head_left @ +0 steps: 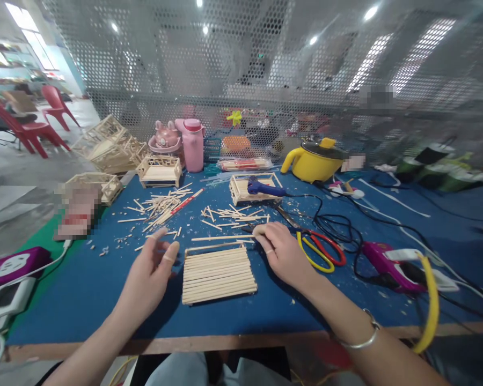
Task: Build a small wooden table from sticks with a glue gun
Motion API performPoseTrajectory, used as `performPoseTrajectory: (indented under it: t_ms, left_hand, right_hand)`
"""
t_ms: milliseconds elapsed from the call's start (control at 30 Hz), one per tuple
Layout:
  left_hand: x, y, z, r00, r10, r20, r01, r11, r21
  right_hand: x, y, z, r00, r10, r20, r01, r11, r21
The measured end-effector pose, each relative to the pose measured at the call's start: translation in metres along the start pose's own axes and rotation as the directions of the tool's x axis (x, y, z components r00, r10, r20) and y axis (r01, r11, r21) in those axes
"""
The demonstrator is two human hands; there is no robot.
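Observation:
A panel of wooden sticks (219, 276), laid side by side with a raised bar along its far edge, lies in front of me. My right hand (279, 249), fingers pinched together, holds one end of a thin wooden stick (221, 237) just beyond that panel. To the panel's left, my left hand (156, 262) has its fingers curved and the thumb apart, with nothing seen in it. Right of my right hand lie scissors (316, 249) with one yellow and one red handle. Loose short sticks (165, 209) are scattered beyond both hands.
A blue glue gun (265, 187) rests on a small stick-built frame (237, 195), its cable trailing right. Further back stand a pink jug (193, 147), a yellow pot (314, 163) and finished stick-built pieces (159, 171). Purple power strips (390, 268) flank the table, with cords around.

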State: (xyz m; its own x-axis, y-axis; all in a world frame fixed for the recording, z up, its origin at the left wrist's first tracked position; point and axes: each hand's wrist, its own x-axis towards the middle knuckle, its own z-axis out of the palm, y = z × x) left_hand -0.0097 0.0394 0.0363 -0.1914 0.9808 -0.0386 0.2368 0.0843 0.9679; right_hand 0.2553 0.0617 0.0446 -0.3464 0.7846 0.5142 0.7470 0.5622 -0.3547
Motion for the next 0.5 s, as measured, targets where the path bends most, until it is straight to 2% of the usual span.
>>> performPoseTrajectory:
  t_ms: [33, 67, 100, 133, 200, 267, 367, 500]
  left_hand:
    - [-0.001, 0.004, 0.000, 0.979, 0.193, -0.062, -0.183, 0.972, 0.146]
    - [-0.003, 0.010, 0.002, 0.922, 0.381, -0.072, -0.346, 0.893, 0.288]
    - [-0.004, 0.016, 0.006, 0.855, 0.519, -0.008, -0.476, 0.790, 0.386]
    - [-0.006, 0.023, 0.011, 0.798, 0.589, 0.130, -0.582, 0.694, 0.424]
    - [-0.009, 0.037, 0.025, 0.715, 0.590, 0.374, -0.698, 0.578, 0.423]
    - [-0.010, 0.048, 0.038, 0.694, 0.501, 0.517, -0.714, 0.574, 0.402]
    - [-0.010, 0.056, 0.046, 0.689, 0.410, 0.597, -0.696, 0.603, 0.389]
    - [-0.011, 0.057, 0.047, 0.683, 0.376, 0.627, -0.698, 0.590, 0.407]
  right_hand:
    - [0.000, -0.003, -0.003, 0.999, -0.036, -0.008, 0.035, 0.999, -0.009]
    - [0.001, -0.008, -0.004, 0.997, -0.076, -0.007, 0.076, 0.997, -0.017]
    - [0.001, -0.013, -0.006, 0.993, -0.118, 0.000, 0.118, 0.993, -0.022]
    - [0.001, -0.019, -0.006, 0.988, -0.157, 0.006, 0.157, 0.987, -0.027]
    - [0.001, -0.029, -0.007, 0.977, -0.213, 0.008, 0.213, 0.976, -0.039]
    - [0.001, -0.036, -0.007, 0.969, -0.249, 0.000, 0.248, 0.967, -0.057]
    - [-0.003, -0.041, -0.010, 0.963, -0.271, -0.013, 0.269, 0.959, -0.088]
    - [-0.008, -0.046, -0.013, 0.956, -0.292, -0.027, 0.287, 0.950, -0.127]
